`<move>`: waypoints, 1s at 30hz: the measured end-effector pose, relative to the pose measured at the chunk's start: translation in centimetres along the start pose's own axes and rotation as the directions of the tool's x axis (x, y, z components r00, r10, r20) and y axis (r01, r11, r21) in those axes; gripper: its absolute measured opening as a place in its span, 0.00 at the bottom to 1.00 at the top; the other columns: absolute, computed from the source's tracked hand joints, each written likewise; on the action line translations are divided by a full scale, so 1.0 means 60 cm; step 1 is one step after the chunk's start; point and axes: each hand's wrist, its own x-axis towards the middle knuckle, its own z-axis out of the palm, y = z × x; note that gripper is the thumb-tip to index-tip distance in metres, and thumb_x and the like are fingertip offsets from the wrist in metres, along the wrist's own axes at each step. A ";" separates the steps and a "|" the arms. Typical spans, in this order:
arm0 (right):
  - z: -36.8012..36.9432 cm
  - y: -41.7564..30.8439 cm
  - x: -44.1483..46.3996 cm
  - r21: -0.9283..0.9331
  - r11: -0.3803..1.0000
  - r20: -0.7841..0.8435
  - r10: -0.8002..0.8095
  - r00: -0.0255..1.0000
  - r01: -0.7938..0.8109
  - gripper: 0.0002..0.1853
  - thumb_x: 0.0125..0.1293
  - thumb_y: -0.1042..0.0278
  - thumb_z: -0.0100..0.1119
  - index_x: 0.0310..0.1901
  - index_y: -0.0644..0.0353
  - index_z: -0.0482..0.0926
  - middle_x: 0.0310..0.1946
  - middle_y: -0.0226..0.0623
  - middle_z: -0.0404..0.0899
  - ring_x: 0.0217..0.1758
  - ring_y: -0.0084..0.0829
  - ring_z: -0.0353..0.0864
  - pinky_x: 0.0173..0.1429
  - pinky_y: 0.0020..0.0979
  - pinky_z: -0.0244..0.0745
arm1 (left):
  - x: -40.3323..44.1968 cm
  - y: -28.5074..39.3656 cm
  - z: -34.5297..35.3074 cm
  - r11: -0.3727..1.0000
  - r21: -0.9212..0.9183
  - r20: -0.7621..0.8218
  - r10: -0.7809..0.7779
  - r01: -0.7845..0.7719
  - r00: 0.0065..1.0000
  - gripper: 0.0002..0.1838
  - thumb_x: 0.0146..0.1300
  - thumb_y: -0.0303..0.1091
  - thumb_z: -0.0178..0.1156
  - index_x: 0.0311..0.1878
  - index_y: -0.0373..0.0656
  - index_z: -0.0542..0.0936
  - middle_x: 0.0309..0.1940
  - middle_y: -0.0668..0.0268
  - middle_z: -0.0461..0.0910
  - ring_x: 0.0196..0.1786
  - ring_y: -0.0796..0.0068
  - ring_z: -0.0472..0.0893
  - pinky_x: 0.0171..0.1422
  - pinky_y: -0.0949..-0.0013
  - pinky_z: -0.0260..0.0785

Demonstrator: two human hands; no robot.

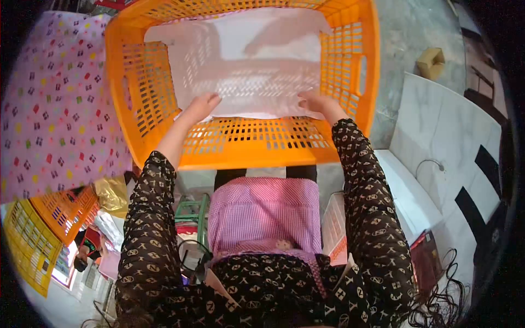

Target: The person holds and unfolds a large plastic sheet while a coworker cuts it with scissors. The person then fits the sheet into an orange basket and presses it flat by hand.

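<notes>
In front of me stands an orange plastic crate point(235, 158) with slotted walls. A white sheet point(262, 44) lines its bottom. Both my hands reach in over the near wall. Near the left end of the sheet's front edge is my left hand point(203, 105), its fingers stretched over the lining. My right hand point(320, 103) hovers or rests by the right end of that edge, thumb and fingers slightly apart. Whether either hand touches the sheet is hard to tell. Nothing is visibly held in either one.
A pink patterned cloth point(60, 104) covers a surface on the left. Yellow crate point(30, 246) and orange crate point(68, 213) sit lower left. A small cardboard box point(431, 62) lies at upper right, above a white panel point(445, 115). A pink checked apron point(262, 213) covers my lap.
</notes>
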 end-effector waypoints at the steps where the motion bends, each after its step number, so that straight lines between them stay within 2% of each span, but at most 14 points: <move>1: 0.016 0.015 -0.002 -0.041 0.997 -0.018 -0.064 0.998 0.063 0.19 0.61 0.59 0.50 0.52 0.58 0.71 0.53 0.41 0.72 0.56 0.40 0.70 0.56 0.38 0.66 | -0.001 -0.006 0.009 0.993 -0.098 -0.071 0.065 -0.072 0.995 0.20 0.60 0.44 0.52 0.49 0.40 0.73 0.45 0.52 0.76 0.48 0.57 0.76 0.52 0.63 0.66; 2: 0.050 0.040 0.006 -0.074 0.989 -0.017 -0.132 0.991 0.131 0.19 0.61 0.60 0.51 0.52 0.57 0.71 0.52 0.41 0.72 0.56 0.40 0.70 0.55 0.38 0.67 | -0.009 -0.018 0.020 0.972 -0.194 -0.138 0.105 -0.131 0.985 0.21 0.59 0.44 0.54 0.51 0.40 0.73 0.45 0.51 0.76 0.49 0.57 0.75 0.53 0.64 0.66; 3: 0.103 0.089 0.029 0.492 0.865 0.027 -0.128 0.991 0.098 0.18 0.60 0.61 0.51 0.51 0.57 0.72 0.51 0.43 0.73 0.54 0.41 0.72 0.53 0.38 0.69 | -0.019 -0.031 0.023 0.972 -0.210 -0.114 0.082 -0.105 0.990 0.21 0.59 0.44 0.54 0.51 0.40 0.73 0.45 0.51 0.76 0.49 0.57 0.75 0.53 0.64 0.66; 4: 0.156 0.136 0.050 0.890 0.456 0.071 -0.124 0.990 -0.007 0.17 0.59 0.62 0.51 0.50 0.58 0.73 0.49 0.44 0.74 0.52 0.41 0.74 0.50 0.39 0.70 | -0.028 -0.043 0.020 0.983 -0.164 -0.075 0.077 -0.088 0.994 0.23 0.57 0.44 0.55 0.52 0.40 0.73 0.47 0.51 0.75 0.51 0.56 0.74 0.55 0.64 0.65; 5: 0.146 0.115 0.039 0.463 0.875 -0.031 -0.148 0.988 0.146 0.16 0.58 0.65 0.52 0.47 0.59 0.73 0.45 0.45 0.75 0.49 0.43 0.75 0.48 0.40 0.71 | -0.048 -0.058 0.026 0.990 -0.118 -0.044 0.071 -0.076 0.996 0.24 0.56 0.44 0.56 0.54 0.40 0.72 0.48 0.51 0.75 0.53 0.55 0.73 0.56 0.63 0.64; 6: 0.133 0.099 0.025 -0.141 0.961 -0.121 -0.253 0.960 0.236 0.14 0.57 0.67 0.52 0.45 0.60 0.74 0.41 0.47 0.77 0.46 0.44 0.77 0.45 0.40 0.72 | -0.079 -0.060 0.031 0.991 -0.117 -0.037 0.056 -0.060 0.998 0.24 0.56 0.44 0.56 0.54 0.40 0.72 0.48 0.51 0.75 0.53 0.55 0.73 0.56 0.63 0.64; 9: 0.113 0.074 -0.011 -0.389 0.898 -0.027 -0.231 0.972 0.203 0.12 0.53 0.73 0.51 0.40 0.60 0.75 0.37 0.50 0.77 0.43 0.46 0.76 0.44 0.39 0.72 | -0.078 -0.067 0.019 0.877 0.480 0.094 -0.089 0.033 0.992 0.26 0.57 0.42 0.57 0.56 0.38 0.69 0.56 0.52 0.68 0.59 0.56 0.67 0.63 0.61 0.59; 16: 0.170 0.094 0.087 -0.405 0.866 0.134 -0.262 0.956 0.294 0.10 0.53 0.71 0.52 0.36 0.64 0.75 0.36 0.49 0.78 0.44 0.46 0.77 0.43 0.40 0.73 | -0.003 -0.163 0.037 0.813 0.582 0.260 -0.164 -0.019 0.952 0.30 0.57 0.44 0.57 0.59 0.39 0.64 0.59 0.51 0.64 0.61 0.55 0.65 0.63 0.61 0.58; 18: 0.206 0.109 0.129 -0.605 0.742 0.176 -0.228 0.958 0.288 0.08 0.52 0.71 0.52 0.32 0.64 0.76 0.30 0.48 0.78 0.38 0.44 0.79 0.40 0.41 0.73 | 0.030 -0.211 0.063 0.804 0.593 0.200 -0.084 -0.052 0.976 0.31 0.57 0.44 0.58 0.60 0.39 0.62 0.59 0.51 0.64 0.62 0.55 0.63 0.64 0.61 0.57; 22: 0.209 0.123 0.126 -0.467 0.754 -0.009 -0.527 0.850 0.462 0.09 0.54 0.71 0.50 0.35 0.63 0.76 0.31 0.46 0.78 0.37 0.39 0.80 0.38 0.43 0.72 | 0.056 -0.216 0.064 0.861 0.506 0.282 -0.213 0.043 0.936 0.36 0.53 0.49 0.59 0.63 0.44 0.62 0.65 0.58 0.57 0.67 0.58 0.57 0.65 0.48 0.51; 24: 0.255 0.163 0.169 -0.057 0.925 0.040 -0.373 0.927 0.375 0.11 0.56 0.71 0.49 0.39 0.63 0.76 0.37 0.46 0.78 0.43 0.40 0.78 0.43 0.42 0.72 | 0.077 -0.265 0.092 0.895 0.445 0.276 -0.117 -0.019 0.954 0.39 0.51 0.52 0.60 0.64 0.46 0.60 0.67 0.60 0.54 0.68 0.59 0.55 0.66 0.48 0.50; 26: 0.251 0.158 0.170 -0.571 0.738 0.030 -0.418 0.908 0.358 0.13 0.58 0.69 0.47 0.43 0.60 0.76 0.40 0.45 0.78 0.46 0.40 0.77 0.46 0.41 0.71 | 0.081 -0.283 0.111 0.878 0.478 0.288 -0.123 -0.031 0.950 0.40 0.51 0.52 0.60 0.65 0.46 0.58 0.67 0.61 0.54 0.68 0.60 0.54 0.67 0.49 0.49; 28: 0.229 0.141 0.165 -0.476 0.781 -0.039 -0.477 0.878 0.403 0.13 0.59 0.66 0.47 0.43 0.56 0.77 0.39 0.44 0.78 0.46 0.42 0.76 0.48 0.41 0.71 | 0.080 -0.264 0.117 0.860 0.508 0.303 -0.125 -0.049 0.945 0.41 0.51 0.53 0.60 0.65 0.47 0.57 0.67 0.62 0.53 0.69 0.60 0.53 0.67 0.49 0.48; 30: 0.200 0.121 0.171 -0.374 0.917 0.060 -0.128 0.990 0.141 0.11 0.58 0.65 0.46 0.39 0.55 0.77 0.37 0.41 0.79 0.44 0.43 0.77 0.47 0.42 0.71 | 0.076 -0.229 0.116 0.849 0.528 0.335 -0.245 0.034 0.910 0.39 0.54 0.49 0.59 0.66 0.46 0.55 0.68 0.62 0.52 0.69 0.61 0.53 0.67 0.49 0.48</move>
